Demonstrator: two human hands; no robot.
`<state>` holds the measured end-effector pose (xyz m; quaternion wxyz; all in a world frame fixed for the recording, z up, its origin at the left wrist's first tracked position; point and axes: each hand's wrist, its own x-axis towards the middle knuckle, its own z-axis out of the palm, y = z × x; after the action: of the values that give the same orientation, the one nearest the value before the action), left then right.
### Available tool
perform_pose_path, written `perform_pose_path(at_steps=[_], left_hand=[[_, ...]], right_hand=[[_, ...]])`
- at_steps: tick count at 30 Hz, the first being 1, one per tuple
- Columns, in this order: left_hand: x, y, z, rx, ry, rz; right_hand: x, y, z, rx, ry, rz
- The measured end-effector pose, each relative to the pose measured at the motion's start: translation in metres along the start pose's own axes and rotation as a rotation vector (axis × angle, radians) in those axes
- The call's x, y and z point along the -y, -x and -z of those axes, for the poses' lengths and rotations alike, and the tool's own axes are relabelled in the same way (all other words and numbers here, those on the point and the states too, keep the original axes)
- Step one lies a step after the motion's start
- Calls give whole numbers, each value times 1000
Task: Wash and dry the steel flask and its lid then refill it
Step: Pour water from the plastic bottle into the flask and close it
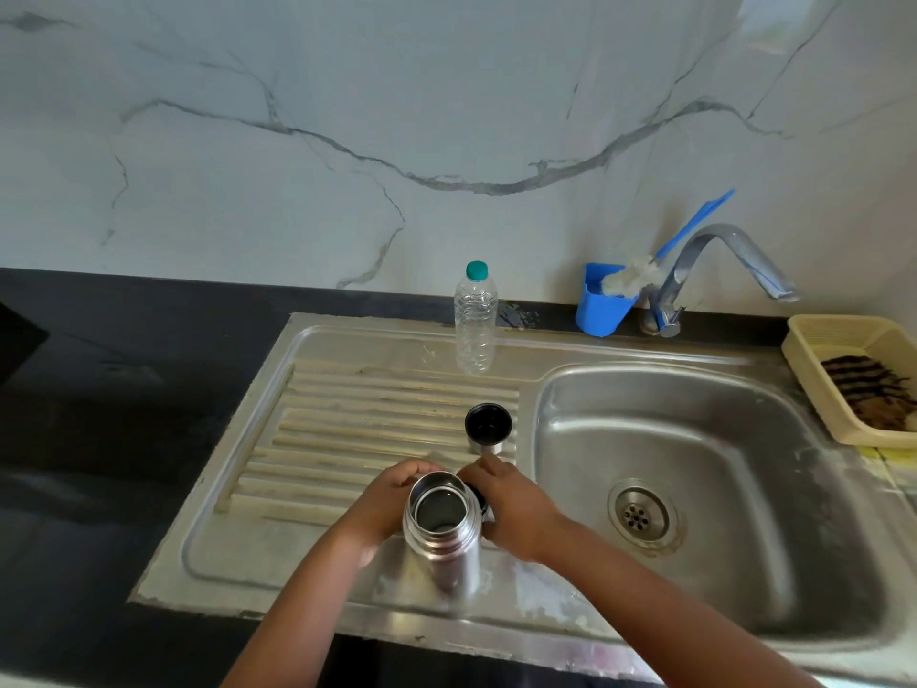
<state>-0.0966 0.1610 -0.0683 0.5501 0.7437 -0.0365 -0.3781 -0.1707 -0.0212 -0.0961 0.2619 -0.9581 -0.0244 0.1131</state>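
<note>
Flask [443, 533] stood upright and open-mouthed on the drainboard [347, 419], at about 6 o'clock in view, just left of the basin [694, 489]. Left hand [384, 504] was wrapped round its neck from 9 o'clock. Right hand [516, 508] sat at 3 o'clock, fingers curled over a small dark part [477, 491] against the flask shoulder; probably the stopper, mostly hidden, can't confirm. Cup lid [488, 428] stood mouth-up at 12 o'clock from the flask, near but apart.

Handling, my read: rigid steel, won't dent or break from a knock, light if empty (the inside looked mostly empty). Polished wall will be slippery once wet or soapy. Best hold is the stepped neck or a full wrap round mid-body, not fingertips. Tall and narrow, and the ribs underneath make poor footing, so it could tip.

Room: basin at 3 o'clock was open, tap [714, 270] at 1–2 o'clock above its back edge, brush [640, 275] in a blue holder [603, 310] beside it. Plastic bottle [475, 320] at 12 o'clock, well back. Basket [853, 369] with a cloth at far 3 o'clock. Near edge of the counter ran close below the flask; keep moves rightward, over the basin rim.
</note>
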Motion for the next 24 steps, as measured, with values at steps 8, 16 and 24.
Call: perform_pose_path(at_steps=[8,16,24], left_hand=[[-44,23,-3,-19,30,-115],[-144,109,18,-13,-125,-520],[-101,141,19,-70,-113,-546]], right_hand=[[23,12,41,-154,-12,12],[92,53,164,-406,-103,187],[113,81,154,-248,-141,251]])
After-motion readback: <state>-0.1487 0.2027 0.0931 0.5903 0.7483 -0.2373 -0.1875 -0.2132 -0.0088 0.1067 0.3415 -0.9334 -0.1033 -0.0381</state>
